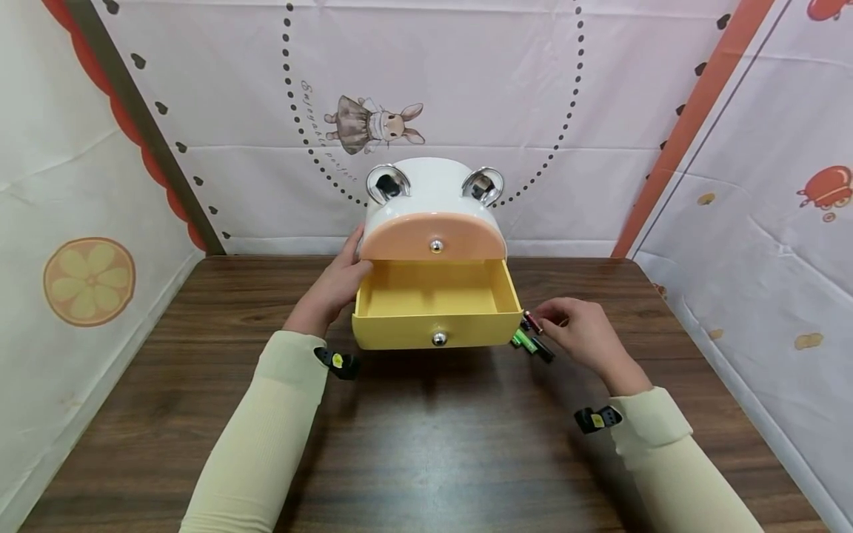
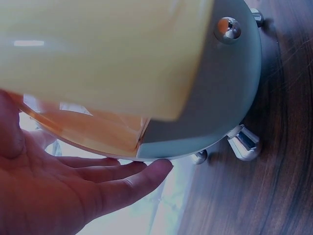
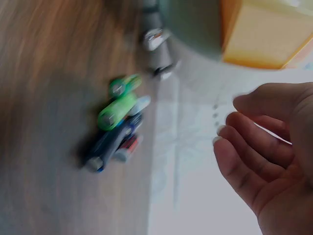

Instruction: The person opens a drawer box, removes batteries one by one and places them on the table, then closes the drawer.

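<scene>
A small white chest of drawers (image 1: 433, 181) with silver-rimmed eyes stands at the table's back. Its yellow drawer (image 1: 429, 331) is pulled out, and the inside shows bare. My left hand (image 1: 336, 285) rests against the chest's left side, its fingers stretched along the wall in the left wrist view and the thumb near the front edge. Right of the drawer lies a small group of batteries: green (image 3: 117, 111), dark (image 3: 105, 147) and red (image 3: 128, 148). My right hand (image 1: 583, 333) hovers beside them, fingers loosely bent, with nothing visible between the fingertips in the right wrist view.
An orange upper drawer front (image 1: 400, 240) with a silver knob is closed above the yellow one. The chest stands on silver feet (image 2: 244, 143) on a dark wooden table (image 1: 413, 444). Printed cloth (image 1: 466, 74) hangs behind and along both sides.
</scene>
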{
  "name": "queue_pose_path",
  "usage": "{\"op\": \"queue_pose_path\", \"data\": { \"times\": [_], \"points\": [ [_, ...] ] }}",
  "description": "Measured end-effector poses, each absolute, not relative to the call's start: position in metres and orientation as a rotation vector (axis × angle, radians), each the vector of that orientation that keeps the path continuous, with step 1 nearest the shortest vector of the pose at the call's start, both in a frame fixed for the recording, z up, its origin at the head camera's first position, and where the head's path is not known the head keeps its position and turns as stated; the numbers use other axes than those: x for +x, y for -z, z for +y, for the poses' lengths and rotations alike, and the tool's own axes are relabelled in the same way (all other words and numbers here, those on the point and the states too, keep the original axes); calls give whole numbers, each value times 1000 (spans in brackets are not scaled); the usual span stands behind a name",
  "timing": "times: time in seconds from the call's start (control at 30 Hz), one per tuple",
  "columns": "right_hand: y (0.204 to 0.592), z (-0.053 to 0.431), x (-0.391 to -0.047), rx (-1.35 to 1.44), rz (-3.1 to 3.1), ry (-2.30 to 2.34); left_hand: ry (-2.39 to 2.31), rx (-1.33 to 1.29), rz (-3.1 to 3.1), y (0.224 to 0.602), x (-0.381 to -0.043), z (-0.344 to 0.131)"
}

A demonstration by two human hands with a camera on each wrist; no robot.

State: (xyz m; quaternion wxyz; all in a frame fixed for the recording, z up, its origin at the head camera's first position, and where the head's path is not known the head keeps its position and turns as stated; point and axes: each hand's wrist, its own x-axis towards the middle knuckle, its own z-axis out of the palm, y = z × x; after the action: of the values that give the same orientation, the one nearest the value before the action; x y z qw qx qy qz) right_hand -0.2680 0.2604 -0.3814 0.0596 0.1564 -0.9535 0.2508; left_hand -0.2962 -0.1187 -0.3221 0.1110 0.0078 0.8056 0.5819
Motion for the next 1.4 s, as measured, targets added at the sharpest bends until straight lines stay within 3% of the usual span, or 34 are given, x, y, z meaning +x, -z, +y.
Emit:
{"op": "queue_pose_path", "data": {
  "times": [0.47, 0.97, 1.4],
  "points": [
    [354, 216, -225, 626, -2329, -745, -1743, 35, 2337, 322, -296, -120],
    [378, 168, -208, 909, -2133, -714, -1783, 53, 2286, 327, -297, -123],
    [387, 130, -204, 947, -2203, -714, -1882, 139, 2197, 335, -299, -128]
  ]
}}
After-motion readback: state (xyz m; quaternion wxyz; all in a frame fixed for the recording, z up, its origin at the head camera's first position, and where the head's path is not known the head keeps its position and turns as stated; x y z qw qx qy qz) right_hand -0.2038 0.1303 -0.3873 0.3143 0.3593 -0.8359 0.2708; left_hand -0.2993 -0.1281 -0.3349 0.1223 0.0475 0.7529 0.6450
